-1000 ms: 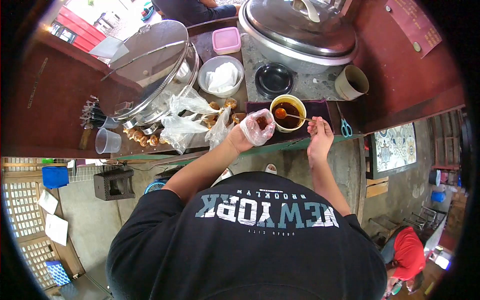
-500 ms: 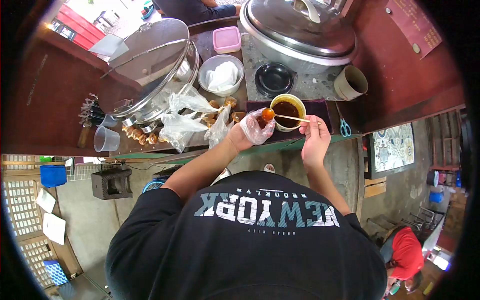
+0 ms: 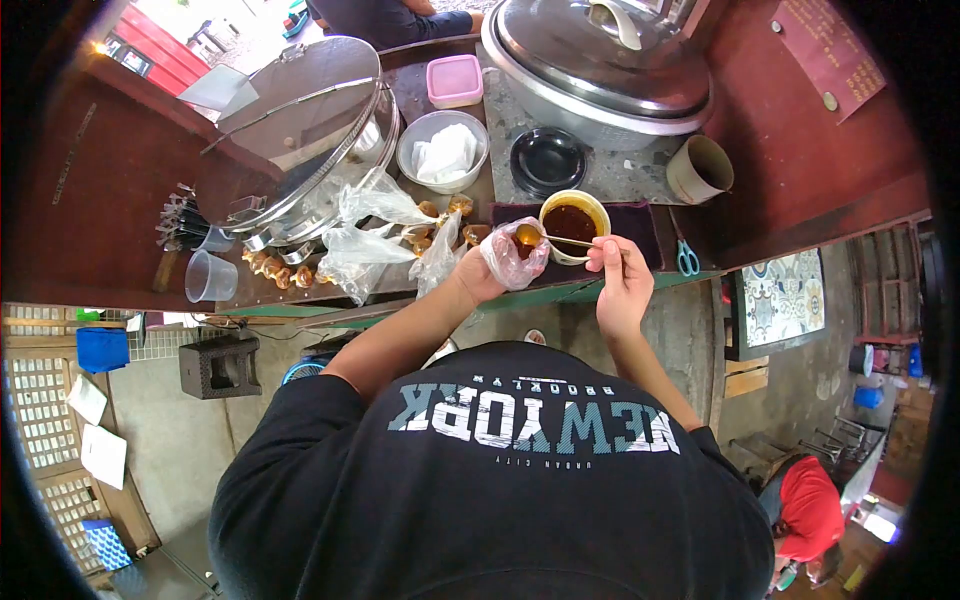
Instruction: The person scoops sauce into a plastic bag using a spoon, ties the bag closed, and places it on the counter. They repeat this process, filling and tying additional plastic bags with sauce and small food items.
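My left hand (image 3: 486, 274) is closed round a clear plastic bag (image 3: 518, 266), its mouth spread wide with dark brown sauce inside. In my right hand (image 3: 622, 283) I pinch the thin handle of a spoon (image 3: 570, 241). The spoon's bowl, tipped, sits in the mouth of the bag. Just beyond my hands stands a pale tub (image 3: 548, 250) of dark reddish-brown sauce (image 3: 573, 222), and the spoon's handle crosses over its near rim. Left of my left hand lie several tied bags (image 3: 368, 250) with brown contents.
Behind the tub are black bowls (image 3: 547, 160) and a big lidded pot (image 3: 610, 70). Blue-handled scissors (image 3: 687, 257) lie at the counter's right. To the left are a plastic cup (image 3: 211, 277), a white bowl (image 3: 442, 150) and a steel pot (image 3: 300, 160). A person in red (image 3: 808, 510) is behind me at right.
The spoon's bowl has moved slightly left and down into the bag's mouth and tipped, its sauce now lower. My right hand has shifted slightly left. My left hand stays in place.
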`<action>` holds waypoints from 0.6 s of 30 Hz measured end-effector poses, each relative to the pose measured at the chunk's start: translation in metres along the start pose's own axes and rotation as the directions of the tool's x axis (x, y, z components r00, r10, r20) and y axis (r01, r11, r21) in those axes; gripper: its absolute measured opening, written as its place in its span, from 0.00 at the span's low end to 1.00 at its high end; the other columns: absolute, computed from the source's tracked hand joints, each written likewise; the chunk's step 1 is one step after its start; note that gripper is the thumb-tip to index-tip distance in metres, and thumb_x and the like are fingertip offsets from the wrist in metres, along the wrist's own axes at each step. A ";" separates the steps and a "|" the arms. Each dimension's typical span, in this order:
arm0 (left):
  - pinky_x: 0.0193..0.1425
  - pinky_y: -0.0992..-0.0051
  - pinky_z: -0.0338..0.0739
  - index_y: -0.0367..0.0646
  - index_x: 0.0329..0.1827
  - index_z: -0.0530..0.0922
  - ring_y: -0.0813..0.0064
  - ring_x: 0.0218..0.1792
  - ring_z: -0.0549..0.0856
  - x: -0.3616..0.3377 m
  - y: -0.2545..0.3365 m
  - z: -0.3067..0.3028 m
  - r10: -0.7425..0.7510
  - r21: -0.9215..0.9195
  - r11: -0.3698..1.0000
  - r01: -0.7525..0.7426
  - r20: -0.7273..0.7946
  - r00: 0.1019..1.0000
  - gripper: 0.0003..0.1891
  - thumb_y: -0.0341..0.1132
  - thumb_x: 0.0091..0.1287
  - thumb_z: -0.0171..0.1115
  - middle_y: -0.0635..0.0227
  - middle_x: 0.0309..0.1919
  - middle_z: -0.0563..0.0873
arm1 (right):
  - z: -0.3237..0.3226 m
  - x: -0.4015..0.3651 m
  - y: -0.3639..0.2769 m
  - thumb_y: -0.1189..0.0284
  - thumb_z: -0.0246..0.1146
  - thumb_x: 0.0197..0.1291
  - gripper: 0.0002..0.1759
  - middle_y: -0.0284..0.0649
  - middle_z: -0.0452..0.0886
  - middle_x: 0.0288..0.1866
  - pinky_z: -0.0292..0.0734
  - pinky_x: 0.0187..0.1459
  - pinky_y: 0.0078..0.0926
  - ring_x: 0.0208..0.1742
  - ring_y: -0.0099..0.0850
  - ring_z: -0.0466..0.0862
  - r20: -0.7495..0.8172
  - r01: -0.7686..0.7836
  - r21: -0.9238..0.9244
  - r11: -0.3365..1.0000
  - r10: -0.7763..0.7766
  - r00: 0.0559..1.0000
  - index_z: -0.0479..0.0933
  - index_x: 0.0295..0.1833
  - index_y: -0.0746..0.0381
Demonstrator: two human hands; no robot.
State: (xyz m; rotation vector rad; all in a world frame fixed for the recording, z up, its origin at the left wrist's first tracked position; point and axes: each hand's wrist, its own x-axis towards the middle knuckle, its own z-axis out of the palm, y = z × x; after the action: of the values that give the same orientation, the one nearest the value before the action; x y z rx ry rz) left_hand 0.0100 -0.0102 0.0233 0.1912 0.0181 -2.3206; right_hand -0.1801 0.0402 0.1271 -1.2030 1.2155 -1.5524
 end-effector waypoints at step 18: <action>0.45 0.67 0.78 0.37 0.49 0.74 0.66 0.41 0.80 -0.007 0.009 0.030 0.078 0.263 0.955 -0.134 0.215 0.974 0.22 0.47 0.62 0.61 0.62 0.38 0.79 | -0.023 0.031 0.016 0.75 0.60 0.64 0.15 0.35 0.70 0.45 0.68 0.47 0.16 0.44 0.21 0.71 -0.132 0.217 -0.741 0.636 -0.454 0.881 0.71 0.55 0.63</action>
State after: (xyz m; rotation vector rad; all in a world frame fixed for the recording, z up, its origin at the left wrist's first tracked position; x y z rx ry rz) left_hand 0.0173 -0.0140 0.0547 0.0920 -0.4115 -2.2163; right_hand -0.2085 0.0115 0.1157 -1.8197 2.0189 -1.6264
